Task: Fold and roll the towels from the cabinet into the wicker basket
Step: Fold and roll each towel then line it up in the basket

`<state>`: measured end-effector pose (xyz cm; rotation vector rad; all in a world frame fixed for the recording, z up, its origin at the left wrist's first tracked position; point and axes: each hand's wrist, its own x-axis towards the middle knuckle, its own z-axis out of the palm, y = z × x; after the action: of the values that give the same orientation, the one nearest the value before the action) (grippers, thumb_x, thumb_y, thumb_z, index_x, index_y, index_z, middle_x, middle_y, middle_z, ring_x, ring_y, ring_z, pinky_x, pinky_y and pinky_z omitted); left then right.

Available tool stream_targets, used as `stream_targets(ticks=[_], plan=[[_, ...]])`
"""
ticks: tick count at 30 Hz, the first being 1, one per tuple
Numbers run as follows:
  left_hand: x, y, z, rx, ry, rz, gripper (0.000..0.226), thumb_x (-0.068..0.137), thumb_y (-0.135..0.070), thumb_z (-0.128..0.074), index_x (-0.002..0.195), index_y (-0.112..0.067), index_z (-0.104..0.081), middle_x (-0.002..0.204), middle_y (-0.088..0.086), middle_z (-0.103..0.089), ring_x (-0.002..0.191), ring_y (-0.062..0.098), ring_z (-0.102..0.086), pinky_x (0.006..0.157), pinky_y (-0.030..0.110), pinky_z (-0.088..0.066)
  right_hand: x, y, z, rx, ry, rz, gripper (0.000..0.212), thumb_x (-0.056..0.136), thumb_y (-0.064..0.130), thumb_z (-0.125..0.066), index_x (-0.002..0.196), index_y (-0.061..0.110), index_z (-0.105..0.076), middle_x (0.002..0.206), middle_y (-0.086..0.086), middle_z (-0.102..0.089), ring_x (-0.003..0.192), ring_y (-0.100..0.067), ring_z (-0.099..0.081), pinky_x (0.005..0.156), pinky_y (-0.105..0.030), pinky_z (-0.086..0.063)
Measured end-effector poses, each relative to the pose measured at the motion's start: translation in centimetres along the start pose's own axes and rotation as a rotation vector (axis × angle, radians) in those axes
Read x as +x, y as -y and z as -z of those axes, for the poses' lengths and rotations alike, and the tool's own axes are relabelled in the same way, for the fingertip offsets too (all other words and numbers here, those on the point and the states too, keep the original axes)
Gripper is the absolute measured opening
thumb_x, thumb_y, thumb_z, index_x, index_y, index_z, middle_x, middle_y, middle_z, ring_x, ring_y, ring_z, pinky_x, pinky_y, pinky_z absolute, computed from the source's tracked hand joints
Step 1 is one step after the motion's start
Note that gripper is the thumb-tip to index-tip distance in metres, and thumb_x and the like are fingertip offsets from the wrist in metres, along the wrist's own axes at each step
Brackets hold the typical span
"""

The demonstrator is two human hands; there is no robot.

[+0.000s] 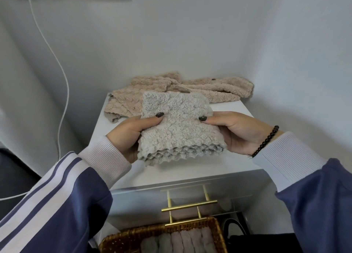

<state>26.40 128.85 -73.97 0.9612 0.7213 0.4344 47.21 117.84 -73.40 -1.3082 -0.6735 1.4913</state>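
Grey fluffy towel (178,130) folded thick, left hand (127,136), right hand (236,132) grip pinching sides.

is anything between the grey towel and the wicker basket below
Nothing visible blocks the way. Both hands, left hand and right hand, hold the grey towel above the cabinet top; the wicker basket sits open below the brass handles, already holding rolled towels.

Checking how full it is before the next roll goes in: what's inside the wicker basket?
The wicker basket holds a row of rolled towels, grey to mauve, lying side by side. Its near part is cut off by the frame, and whatever lies under the rolls is hidden.
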Motion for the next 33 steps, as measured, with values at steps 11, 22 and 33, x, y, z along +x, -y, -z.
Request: stream_targets(ticks=[11, 22, 33], plan=[[-2.0, 0.4, 3.5, -0.125, 0.286, -0.236, 0.081, 0.041, -0.003, -0.092, 0.118, -0.013, -0.067, 0.116, 0.020, -0.066, 0.097, 0.035, -0.068, 0.073, 0.042, -0.059, 0.6, -0.8, -1.2, 0.147, 0.259, 0.092, 0.056, 0.066, 0.003, -0.073, 0.121, 0.005, -0.063, 0.127, -0.021, -0.059, 0.109, -0.028, -0.062, 0.097, -0.045, -0.042], [-4.0, -0.6, 6.8, -0.307, 0.590, -0.088, 0.027, 0.081, -0.001, -0.053, 0.105, 0.008, -0.062, 0.108, 0.030, -0.063, 0.099, 0.039, -0.064, 0.087, 0.045, -0.053, 1.2, -1.8, -3.7, 0.182, 0.265, 0.066, 0.037, 0.072, 0.006, -0.045, 0.094, -0.001, -0.073, 0.106, -0.021, -0.066, 0.096, -0.034, -0.064, 0.099, -0.052, -0.041], [-5.6, 1.6, 7.7, 0.356, 0.064, -0.186, 0.049, 0.027, -0.035, -0.098, 0.051, -0.021, -0.058, 0.106, 0.035, -0.055, 0.088, 0.040, -0.049, 0.051, 0.028, -0.051, 0.6, -3.6, -6.5, -0.323, 0.199, 0.128, 0.032, 0.058, 0.000, -0.082, 0.078, 0.014, -0.062, 0.082, -0.004, -0.058, 0.066, -0.013, -0.058, 0.058, -0.023, -0.051]])
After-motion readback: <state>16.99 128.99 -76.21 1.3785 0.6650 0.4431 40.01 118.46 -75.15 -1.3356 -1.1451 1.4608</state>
